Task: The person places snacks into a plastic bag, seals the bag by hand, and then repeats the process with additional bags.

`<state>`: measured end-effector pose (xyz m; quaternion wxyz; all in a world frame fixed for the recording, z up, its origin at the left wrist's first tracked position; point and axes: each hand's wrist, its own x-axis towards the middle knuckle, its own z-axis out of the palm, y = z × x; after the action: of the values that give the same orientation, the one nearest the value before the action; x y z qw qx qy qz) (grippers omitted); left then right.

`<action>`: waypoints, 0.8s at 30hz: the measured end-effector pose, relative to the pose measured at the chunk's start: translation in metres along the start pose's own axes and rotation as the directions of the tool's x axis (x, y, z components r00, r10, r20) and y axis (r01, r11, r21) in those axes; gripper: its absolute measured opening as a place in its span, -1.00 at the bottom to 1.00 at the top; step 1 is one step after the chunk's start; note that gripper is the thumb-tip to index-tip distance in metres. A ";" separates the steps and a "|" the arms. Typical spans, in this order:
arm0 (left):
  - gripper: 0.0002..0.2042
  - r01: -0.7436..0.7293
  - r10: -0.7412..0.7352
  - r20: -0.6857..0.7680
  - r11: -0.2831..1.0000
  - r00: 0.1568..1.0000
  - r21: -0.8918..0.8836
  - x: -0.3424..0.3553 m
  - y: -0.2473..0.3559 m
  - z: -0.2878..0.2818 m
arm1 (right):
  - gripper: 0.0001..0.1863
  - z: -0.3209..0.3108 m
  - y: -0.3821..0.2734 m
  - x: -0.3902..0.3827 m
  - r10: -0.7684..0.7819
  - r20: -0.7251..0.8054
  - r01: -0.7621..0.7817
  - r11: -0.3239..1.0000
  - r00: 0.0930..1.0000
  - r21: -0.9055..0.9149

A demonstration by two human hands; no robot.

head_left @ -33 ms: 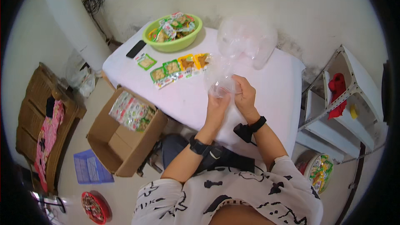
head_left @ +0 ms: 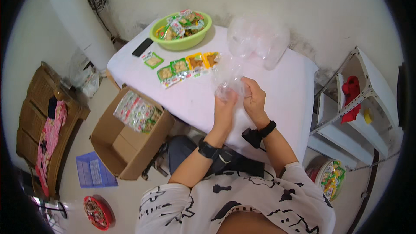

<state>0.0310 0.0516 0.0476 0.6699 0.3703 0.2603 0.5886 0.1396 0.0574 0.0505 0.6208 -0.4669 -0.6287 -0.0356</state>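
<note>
Over the white-covered table (head_left: pixel 277 99), both my hands are at a clear plastic bag (head_left: pixel 228 67). The fingers of my left hand (head_left: pixel 225 104) are closed at its lower edge, seen partly through the film. My right hand (head_left: pixel 255 99) pinches the bag's right side. Just left of the bag lies a row of small food packets, two green ones (head_left: pixel 178 66) and two yellow ones (head_left: pixel 196 61). The bag's top overlaps the rightmost yellow packet. A single green packet (head_left: pixel 152 60) lies apart, farther left.
A green basin (head_left: pixel 186 42) full of packets stands at the back, near a black phone (head_left: pixel 142 47). Behind the hands sits a large clear plastic bundle (head_left: pixel 258 37). An open cardboard box (head_left: pixel 125 145) holding packets is at the table's left front; a metal rack (head_left: pixel 346 125) stands right.
My left hand has moved slightly up and its fingers sit further behind the bag's film. The right hand keeps its pinch almost unmoved.
</note>
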 end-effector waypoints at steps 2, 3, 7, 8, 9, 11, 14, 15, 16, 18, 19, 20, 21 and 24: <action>-0.60 -0.001 -0.013 -0.098 0.991 0.995 -0.133 -0.010 0.017 0.005 | -0.76 -0.001 -0.014 -0.011 0.011 -0.036 -0.011 1.000 0.999 0.004; -0.69 -0.013 -0.033 -0.173 0.966 0.984 -0.260 -0.013 0.022 0.003 | -0.76 -0.003 -0.016 -0.019 0.015 -0.020 -0.015 1.000 1.000 0.008; -0.75 -0.109 0.036 -0.250 0.951 0.968 -0.288 -0.014 0.037 -0.021 | -0.78 -0.016 -0.034 -0.036 0.501 0.176 -0.502 0.647 0.847 0.574; -0.79 -0.093 0.018 -0.265 0.957 0.964 -0.275 -0.015 0.044 -0.026 | -0.75 -0.017 -0.039 -0.037 0.587 0.203 -0.550 0.504 0.783 0.666; -0.79 -0.097 0.018 -0.274 0.956 0.962 -0.277 -0.018 0.047 -0.032 | -0.75 -0.019 -0.041 -0.042 0.587 0.213 -0.557 0.500 0.781 0.663; -0.79 -0.160 0.062 -0.265 0.917 0.962 -0.364 -0.021 0.056 -0.042 | -0.67 -0.029 -0.045 -0.050 0.624 0.240 -0.600 0.465 0.743 0.651; -0.77 -0.193 0.094 -0.267 0.907 0.959 -0.373 -0.025 0.059 -0.059 | -0.69 -0.037 -0.039 -0.074 0.590 0.349 -0.652 0.439 0.728 0.618; -0.77 -0.200 0.098 -0.271 0.903 0.958 -0.380 -0.027 0.059 -0.062 | -0.69 -0.041 -0.040 -0.081 0.604 0.419 -0.718 0.418 0.678 0.557; -0.77 -0.199 0.095 -0.273 0.903 0.957 -0.382 -0.028 0.059 -0.064 | -0.69 -0.048 -0.037 -0.088 0.606 0.420 -0.719 0.419 0.676 0.554; -0.79 -0.190 0.097 -0.266 0.917 0.959 -0.350 -0.032 0.059 -0.069 | -0.60 -0.063 -0.029 -0.098 0.430 0.731 -0.841 0.376 0.530 0.389; -0.80 -0.186 0.098 -0.265 0.925 0.959 -0.331 -0.034 0.060 -0.072 | -0.60 -0.070 -0.033 -0.096 0.429 0.734 -0.843 0.372 0.527 0.388; -0.80 -0.185 0.095 -0.271 0.925 0.958 -0.331 -0.038 0.063 -0.075 | -0.51 -0.079 -0.044 -0.090 0.383 0.782 -0.849 0.411 0.491 0.331; -0.80 -0.167 0.113 -0.205 0.949 0.972 -0.268 -0.043 0.068 -0.079 | -0.41 -0.087 -0.048 -0.087 0.339 0.826 -0.848 0.452 0.450 0.276; -0.80 -0.119 0.104 -0.106 0.981 0.989 -0.152 -0.051 0.074 -0.082 | -0.28 -0.090 -0.038 -0.075 0.283 0.790 -0.825 0.350 0.544 0.443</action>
<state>-0.0858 0.0196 0.0543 0.6495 0.3007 0.2240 0.6615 0.1678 -0.0608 0.0302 0.4959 -0.3229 -0.5164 0.6190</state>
